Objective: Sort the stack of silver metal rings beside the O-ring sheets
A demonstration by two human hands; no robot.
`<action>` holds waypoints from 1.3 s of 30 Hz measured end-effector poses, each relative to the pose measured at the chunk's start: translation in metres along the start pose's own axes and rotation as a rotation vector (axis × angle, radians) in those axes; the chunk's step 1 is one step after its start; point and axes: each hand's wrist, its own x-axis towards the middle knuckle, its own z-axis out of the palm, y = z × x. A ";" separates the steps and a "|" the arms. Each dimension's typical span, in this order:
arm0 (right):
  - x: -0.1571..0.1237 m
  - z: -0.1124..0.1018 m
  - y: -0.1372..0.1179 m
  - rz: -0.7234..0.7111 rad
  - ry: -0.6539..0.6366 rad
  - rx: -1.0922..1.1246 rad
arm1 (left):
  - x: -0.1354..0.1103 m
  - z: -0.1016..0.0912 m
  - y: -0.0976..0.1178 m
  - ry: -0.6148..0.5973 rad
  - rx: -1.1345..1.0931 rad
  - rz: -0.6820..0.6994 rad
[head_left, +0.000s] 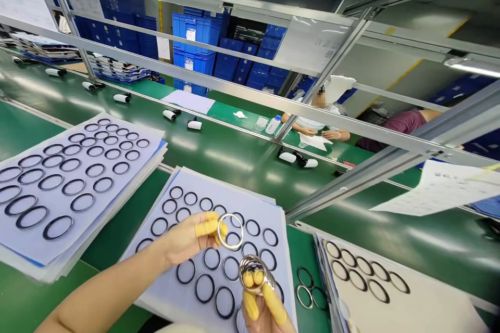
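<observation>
I'm looking down on a long green table [219, 158], with a stack of white sheets [78, 187] printed with black rings lying at my 10 o'clock. Another ring-covered white sheet [219, 276] is lying at 12 o'clock, and a cream sheet [390, 302] holding black rings is resting at 3 o'clock. Loose black rings [304, 277] and a metal ring [304, 297] are sitting at 2 o'clock. Farther off at 11 o'clock, small white cylinders [170, 115] are lying along the table beside a blank sheet [188, 101].
</observation>
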 end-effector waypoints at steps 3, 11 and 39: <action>-0.008 0.014 -0.009 -0.012 -0.093 -0.055 | -0.021 0.031 -0.001 -0.096 -0.117 -0.073; -0.049 0.015 -0.043 -0.021 -0.197 -0.219 | -0.040 0.087 -0.009 -0.268 -0.107 -0.115; -0.055 -0.026 -0.063 -0.585 -0.556 -0.817 | -0.005 0.128 -0.001 -0.335 1.020 0.449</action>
